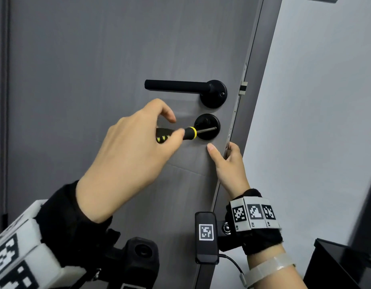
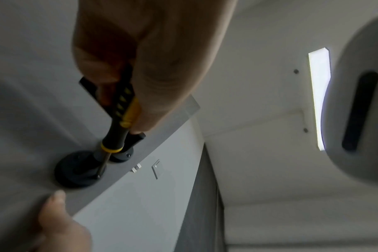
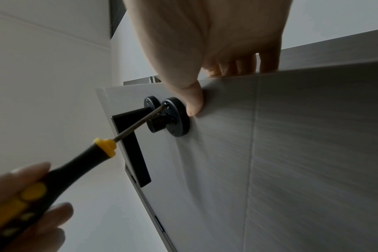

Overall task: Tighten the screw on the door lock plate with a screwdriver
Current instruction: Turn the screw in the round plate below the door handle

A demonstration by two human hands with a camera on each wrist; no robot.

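Left hand (image 1: 128, 155) pinches screwdriver (image 1: 186, 133), tip seated on lock plate (image 1: 209, 134) screw; right hand (image 1: 230, 163) clamps door (image 1: 97, 59) edge. Tightening remains.

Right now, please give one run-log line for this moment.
left hand: grips black-yellow screwdriver | tip: on round black lock plate | right hand: holds grey door edge

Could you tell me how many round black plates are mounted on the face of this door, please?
2. The handle plate sits behind the lever, near the door's edge; the lock plate is directly below it, with the screwdriver tip on it. None seems hidden.
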